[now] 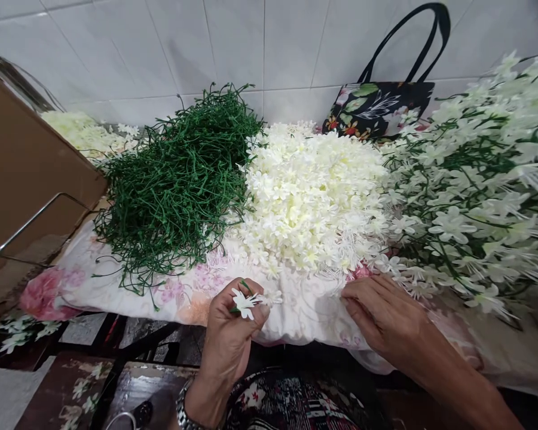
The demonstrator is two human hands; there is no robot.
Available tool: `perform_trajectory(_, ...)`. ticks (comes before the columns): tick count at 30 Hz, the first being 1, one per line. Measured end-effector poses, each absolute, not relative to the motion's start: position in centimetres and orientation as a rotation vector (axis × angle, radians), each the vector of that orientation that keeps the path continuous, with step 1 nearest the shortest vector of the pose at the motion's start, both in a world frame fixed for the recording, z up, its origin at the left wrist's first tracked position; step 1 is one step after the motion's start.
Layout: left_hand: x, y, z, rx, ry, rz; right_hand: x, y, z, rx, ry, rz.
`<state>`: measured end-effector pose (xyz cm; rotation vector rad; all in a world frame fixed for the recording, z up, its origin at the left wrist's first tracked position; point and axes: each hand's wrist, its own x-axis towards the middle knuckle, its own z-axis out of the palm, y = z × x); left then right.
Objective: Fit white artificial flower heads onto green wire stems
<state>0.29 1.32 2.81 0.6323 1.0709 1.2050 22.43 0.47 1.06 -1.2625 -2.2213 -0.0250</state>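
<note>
My left hand (237, 322) is closed on a green artificial flower stem with white blossoms (245, 303) at its tips, above the front of the flowered cloth. To the right, my right hand (383, 313) has its fingers bent together in a pinch over the cloth; what they hold, if anything, is hidden. Just beyond both hands lies a heap of loose white artificial petals (314, 191). Left of it is a tangled pile of green plastic stems (179, 179). On the right, next to my right hand, assembled white flowers on green stems (457, 227) are massed together.
A cardboard box (27, 167) stands at the left, with a metal wire handle (40, 218) beside it. Behind the heap, a black floral bag (376, 110) leans against the tiled wall (233, 48). Fallen white flowers (83, 388) lie below the cloth's front edge at left.
</note>
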Motion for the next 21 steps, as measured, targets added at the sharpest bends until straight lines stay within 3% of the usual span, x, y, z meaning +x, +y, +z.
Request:
perform_trajectory(6, 1.0, 0.9, 2.4, 0.545, 1.040, 1.298, 21.0, 0.0, 2.3, -1.249, -2.091, 0.055)
perform_trajectory(12, 1.9, 0.3, 1.7, 0.632, 0.987, 1.314, 17.1, -0.6, 4.0, -1.149, -1.956, 0.350)
perform_trajectory(21, 1.5, -0.4, 1.1, 1.302, 1.075, 1.395, 14.9, -0.4, 3.1, -1.138, -1.924, 0.237)
